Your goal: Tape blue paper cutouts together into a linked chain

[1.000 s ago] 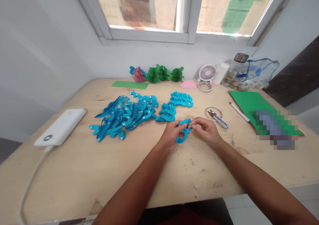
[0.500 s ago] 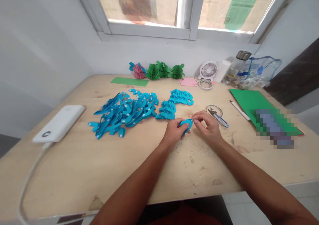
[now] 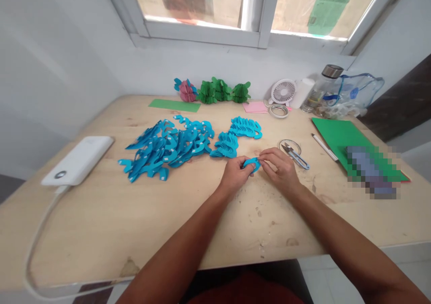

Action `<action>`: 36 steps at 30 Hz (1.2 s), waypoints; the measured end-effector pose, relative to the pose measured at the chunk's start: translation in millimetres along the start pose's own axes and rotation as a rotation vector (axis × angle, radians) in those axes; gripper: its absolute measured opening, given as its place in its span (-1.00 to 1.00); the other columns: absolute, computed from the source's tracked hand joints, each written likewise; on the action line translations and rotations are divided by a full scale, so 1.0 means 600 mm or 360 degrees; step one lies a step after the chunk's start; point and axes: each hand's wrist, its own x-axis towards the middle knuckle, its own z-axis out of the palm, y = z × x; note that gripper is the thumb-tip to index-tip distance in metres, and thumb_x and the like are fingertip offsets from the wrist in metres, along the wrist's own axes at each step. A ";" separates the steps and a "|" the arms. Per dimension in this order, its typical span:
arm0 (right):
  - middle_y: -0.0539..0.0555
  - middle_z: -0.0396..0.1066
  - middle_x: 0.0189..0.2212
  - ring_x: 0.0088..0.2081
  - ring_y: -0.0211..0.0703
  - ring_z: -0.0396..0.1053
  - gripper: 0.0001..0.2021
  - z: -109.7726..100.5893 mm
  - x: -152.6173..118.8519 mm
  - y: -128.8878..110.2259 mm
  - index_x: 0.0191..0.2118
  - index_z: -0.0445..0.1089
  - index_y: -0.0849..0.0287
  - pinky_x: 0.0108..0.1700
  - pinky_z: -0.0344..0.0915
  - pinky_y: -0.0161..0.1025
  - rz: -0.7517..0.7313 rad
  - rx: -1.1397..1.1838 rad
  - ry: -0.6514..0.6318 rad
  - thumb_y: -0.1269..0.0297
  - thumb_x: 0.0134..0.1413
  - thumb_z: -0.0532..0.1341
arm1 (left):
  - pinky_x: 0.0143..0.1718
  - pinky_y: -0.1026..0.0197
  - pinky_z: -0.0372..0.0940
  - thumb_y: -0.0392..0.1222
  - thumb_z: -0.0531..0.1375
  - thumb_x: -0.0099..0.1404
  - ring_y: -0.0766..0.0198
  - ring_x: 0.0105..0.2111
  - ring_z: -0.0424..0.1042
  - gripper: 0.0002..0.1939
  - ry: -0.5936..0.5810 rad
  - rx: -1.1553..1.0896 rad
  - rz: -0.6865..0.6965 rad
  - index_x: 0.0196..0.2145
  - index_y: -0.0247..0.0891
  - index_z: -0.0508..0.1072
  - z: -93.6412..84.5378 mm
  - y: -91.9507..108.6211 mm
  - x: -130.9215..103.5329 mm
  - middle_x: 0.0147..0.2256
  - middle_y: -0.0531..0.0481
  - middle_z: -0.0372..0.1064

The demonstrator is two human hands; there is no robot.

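My left hand (image 3: 234, 176) is closed on the blue paper piece (image 3: 252, 162), thumb on top, just on the near right side of the smaller blue bundle (image 3: 226, 146). The fingertips of my right hand (image 3: 284, 169) are drawn close at the paper's edge; I can't tell whether that grip has closed on anything, as whatever is there is too small to make out.

The paper looks thin, so pressing too hard with my left thumb could crease it, and a sharp tug from the right could tear its edge or pull the layers out of line. If my left grip goes slack, the piece could twist or slip.

My left knuckles are near the bundle too, so a careless swing could knock its folds askew, or shove it into the loose blue heap (image 3: 182, 147) on its left or the fanned blue strip (image 3: 245, 127) beyond it. The snips (image 3: 296, 156) lie to the bundle's right, blades towards it; my right hand, drifting outward, could brush their points on the worktop (image 3: 134, 223).
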 end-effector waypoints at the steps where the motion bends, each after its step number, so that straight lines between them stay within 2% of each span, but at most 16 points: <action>1: 0.14 0.40 -0.30 -0.23 -0.12 0.37 -0.85 0.000 0.000 0.001 -0.28 0.41 0.12 -0.20 0.33 -0.15 -0.0025 -0.0018 -0.0002 0.42 0.08 0.12 | -0.63 0.35 0.02 -0.22 0.16 0.01 0.43 -0.70 0.14 -0.89 -0.0002 -0.0008 -0.0012 -0.59 -0.29 0.40 0.000 0.001 0.000 -0.72 0.11 0.24; 6: 0.14 0.40 -0.31 -0.24 -0.14 0.37 -0.86 -0.002 0.002 0.001 -0.28 0.40 0.15 -0.21 0.34 -0.15 -0.0153 -0.0104 -0.0004 0.45 0.08 0.12 | -0.67 0.37 -0.04 -0.18 0.17 0.00 0.48 -0.74 0.07 -0.87 -0.0047 -0.0109 -0.0123 -0.53 -0.32 0.41 -0.003 0.002 0.001 -0.72 0.15 0.19; 12: 0.15 0.40 -0.31 -0.24 -0.13 0.36 -0.88 -0.003 0.002 -0.002 -0.29 0.39 0.16 -0.22 0.35 -0.14 -0.0190 -0.0132 0.0001 0.46 0.07 0.13 | -0.71 0.39 -0.11 -0.16 0.19 0.00 0.52 -0.76 0.02 -0.85 -0.0098 -0.0219 -0.0191 -0.54 -0.32 0.38 -0.004 0.001 0.000 -0.71 0.16 0.17; 23: 0.15 0.40 -0.28 -0.23 -0.12 0.36 -0.89 -0.006 0.004 0.000 -0.31 0.38 0.15 -0.21 0.34 -0.13 -0.0196 -0.0116 -0.0066 0.43 0.08 0.13 | -0.72 0.39 -0.09 -0.16 0.23 -0.06 0.50 -0.73 0.07 -0.83 -0.0086 -0.0349 -0.0265 -0.54 -0.33 0.38 -0.006 -0.003 0.005 -0.69 0.12 0.17; 36: 0.15 0.41 -0.29 -0.23 -0.14 0.36 -0.89 -0.008 0.005 -0.002 -0.30 0.37 0.15 -0.21 0.34 -0.14 -0.0224 -0.0111 -0.0023 0.46 0.07 0.13 | -0.72 0.39 -0.11 -0.20 0.20 0.00 0.52 -0.77 0.05 -0.87 -0.0129 -0.0236 -0.0279 -0.56 -0.32 0.35 -0.007 0.006 -0.002 -0.72 0.16 0.17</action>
